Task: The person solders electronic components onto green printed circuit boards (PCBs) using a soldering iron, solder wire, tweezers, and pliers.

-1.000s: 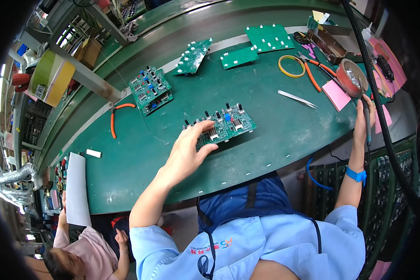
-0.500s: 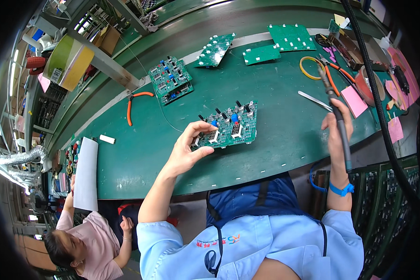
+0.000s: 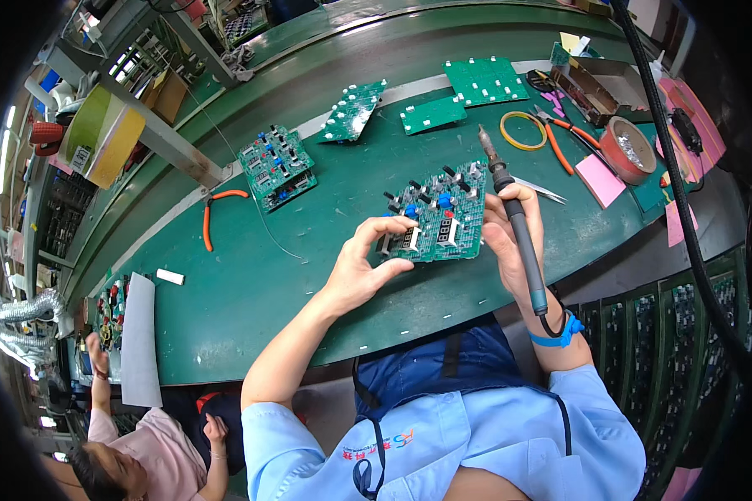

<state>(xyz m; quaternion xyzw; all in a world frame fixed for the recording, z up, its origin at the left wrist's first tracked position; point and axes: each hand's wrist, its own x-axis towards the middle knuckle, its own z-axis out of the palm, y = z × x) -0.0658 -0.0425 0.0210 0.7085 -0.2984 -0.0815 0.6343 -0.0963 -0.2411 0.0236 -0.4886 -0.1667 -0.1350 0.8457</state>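
My left hand (image 3: 368,265) grips the left end of a green circuit board (image 3: 426,242), thumb at the near edge and fingers over the top. Black knobs, blue parts and white-framed digit displays stand on the board, which is tilted above the bench. In my right hand (image 3: 518,234) is a soldering iron (image 3: 522,242) with a dark handle, its tip pointing up and away. The right fingers are close to the board's right edge; whether they touch it I cannot tell. A blue wrist strap (image 3: 560,331) circles my right wrist.
Stacked circuit boards (image 3: 274,163) and orange-handled pliers (image 3: 217,213) lie at the left. Bare-looking green boards (image 3: 486,81) rest at the back. Right of my hands are tweezers (image 3: 539,190), a yellow ring (image 3: 522,131), a solder tin (image 3: 627,150) and a hanging black cable (image 3: 668,159). A co-worker (image 3: 154,447) sits at left.
My right hand has moved left with the soldering iron and is now beside the board's right end. My left hand still holds the board. The whole view has shifted slightly.
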